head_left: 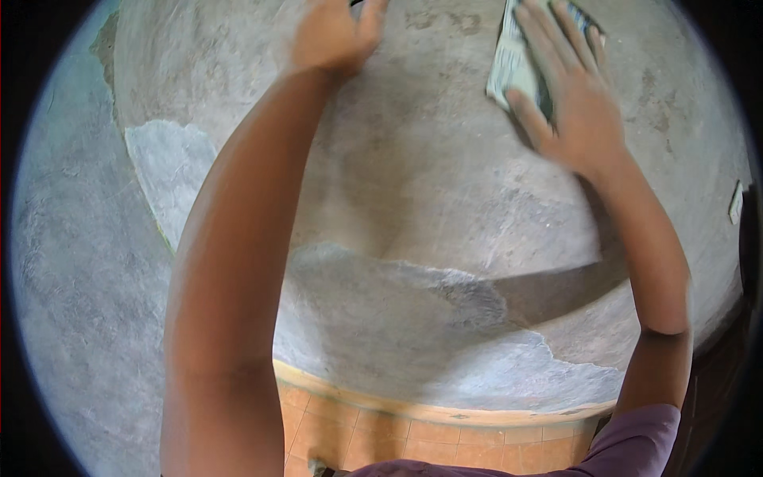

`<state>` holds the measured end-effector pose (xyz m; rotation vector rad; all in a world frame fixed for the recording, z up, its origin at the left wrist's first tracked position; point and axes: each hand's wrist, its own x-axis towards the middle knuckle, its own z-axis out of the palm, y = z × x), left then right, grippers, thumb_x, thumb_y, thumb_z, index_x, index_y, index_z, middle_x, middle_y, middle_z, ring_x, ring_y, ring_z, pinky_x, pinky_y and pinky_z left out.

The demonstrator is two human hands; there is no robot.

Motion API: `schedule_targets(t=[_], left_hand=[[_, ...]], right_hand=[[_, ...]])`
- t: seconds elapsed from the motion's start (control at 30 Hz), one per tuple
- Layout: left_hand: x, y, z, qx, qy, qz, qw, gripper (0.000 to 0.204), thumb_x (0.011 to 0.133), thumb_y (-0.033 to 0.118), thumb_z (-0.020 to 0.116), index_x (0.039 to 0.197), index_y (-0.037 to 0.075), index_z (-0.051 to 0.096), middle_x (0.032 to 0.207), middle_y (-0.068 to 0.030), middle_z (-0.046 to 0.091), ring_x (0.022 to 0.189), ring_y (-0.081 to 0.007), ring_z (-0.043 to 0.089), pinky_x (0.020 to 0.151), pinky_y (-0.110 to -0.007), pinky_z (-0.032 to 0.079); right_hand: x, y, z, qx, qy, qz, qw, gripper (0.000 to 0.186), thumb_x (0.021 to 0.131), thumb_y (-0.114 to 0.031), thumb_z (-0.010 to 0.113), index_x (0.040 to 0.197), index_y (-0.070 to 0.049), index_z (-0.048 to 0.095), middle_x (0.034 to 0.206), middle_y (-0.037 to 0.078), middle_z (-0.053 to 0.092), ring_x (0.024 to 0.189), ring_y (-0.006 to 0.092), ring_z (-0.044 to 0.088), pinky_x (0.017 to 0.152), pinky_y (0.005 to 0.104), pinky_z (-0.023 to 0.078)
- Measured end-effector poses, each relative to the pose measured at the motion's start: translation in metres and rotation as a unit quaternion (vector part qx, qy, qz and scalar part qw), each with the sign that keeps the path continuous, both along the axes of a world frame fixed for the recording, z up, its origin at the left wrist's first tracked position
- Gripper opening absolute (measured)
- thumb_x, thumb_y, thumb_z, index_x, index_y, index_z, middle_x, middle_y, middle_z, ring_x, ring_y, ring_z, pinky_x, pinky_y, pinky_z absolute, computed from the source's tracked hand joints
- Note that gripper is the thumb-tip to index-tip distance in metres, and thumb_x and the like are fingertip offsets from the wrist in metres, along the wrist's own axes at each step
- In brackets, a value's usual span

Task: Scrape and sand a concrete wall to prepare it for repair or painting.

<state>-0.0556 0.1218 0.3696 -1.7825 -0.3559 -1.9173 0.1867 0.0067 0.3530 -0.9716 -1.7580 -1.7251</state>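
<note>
Upper right, my right hand [576,95] lies with fingers outstretched over a flat green and white printed piece [509,67], holding it against a grey plastered wall [445,159]. Its thumb rests at the piece's lower edge; whether the piece is paper or plastic I cannot make out. My left hand [334,36] is raised at the top edge, its thumb bent inward. Something dark shows beside that thumb, and the picture's edge cuts off the fingers. Both hands look slightly blurred.
Lighter plaster patches with ragged edges [548,366] run along the wall's lower part. A yellowish strip [445,412] borders its foot, above orange floor tiles [397,437]. At the far right, a small white plate [736,203] sits on the wall. Another grey wall surface [79,278] lies left.
</note>
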Motion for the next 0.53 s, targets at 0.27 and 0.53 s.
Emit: schedule_targets(t=[0.27, 0.53], left_hand=[[-0.001, 0.037, 0.010, 0.042, 0.006, -0.035, 0.998, 0.051, 0.094, 0.026, 0.058, 0.129, -0.006, 0.040, 0.133, -0.0311, 0.040, 0.122, -0.0482, 0.042, 0.104, -0.047, 0.036], [-0.018, 0.009, 0.008, -0.065, 0.070, 0.069, 0.993, 0.067, 0.088, 0.040, 0.063, 0.134, -0.003, 0.040, 0.140, -0.0277, 0.040, 0.126, -0.0467, 0.042, 0.105, -0.049, 0.037]], right_hand=[[0.023, -0.005, 0.009, -0.059, -0.035, -0.008, 0.998, 0.061, 0.086, -0.024, 0.052, 0.145, -0.015, 0.043, 0.153, 0.006, 0.039, 0.145, 0.0295, 0.028, 0.119, 0.0530, 0.016], [-0.037, 0.032, -0.031, -0.049, 0.014, 0.112, 0.992, 0.041, 0.094, -0.014, 0.056, 0.135, -0.017, 0.057, 0.144, 0.006, 0.051, 0.142, 0.0272, 0.035, 0.119, 0.0507, 0.015]])
